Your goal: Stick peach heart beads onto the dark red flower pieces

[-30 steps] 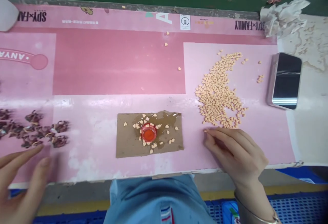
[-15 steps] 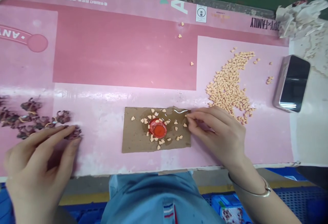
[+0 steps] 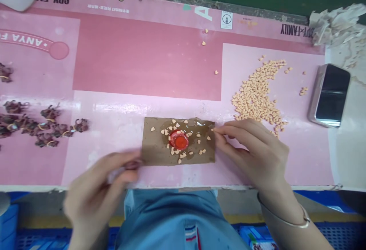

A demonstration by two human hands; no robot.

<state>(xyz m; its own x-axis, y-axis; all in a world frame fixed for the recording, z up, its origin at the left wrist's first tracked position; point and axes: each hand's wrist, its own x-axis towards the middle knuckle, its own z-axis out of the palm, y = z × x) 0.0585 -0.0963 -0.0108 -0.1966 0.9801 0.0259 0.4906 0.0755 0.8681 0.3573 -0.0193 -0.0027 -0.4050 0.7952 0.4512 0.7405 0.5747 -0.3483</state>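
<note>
While the right hand (image 3: pixel 257 154) pinches a small peach heart piece (image 3: pixel 213 129) between closed fingertips at the right edge of the brown cardboard (image 3: pixel 154 150), the blurred left hand (image 3: pixel 97 189) carries a dark flower piece (image 3: pixel 132 164) to its left edge; whether those fingers clamp it cannot be told. Glue pooled round the red cap (image 3: pixel 178 141) keeps scattered hearts within reach. Supplies flank it: the heart pile (image 3: pixel 257 93) right, dark flower clusters (image 3: pixel 42 124) left. Bare pink mat (image 3: pixel 143 59) lies behind toward the table's far edge.
</note>
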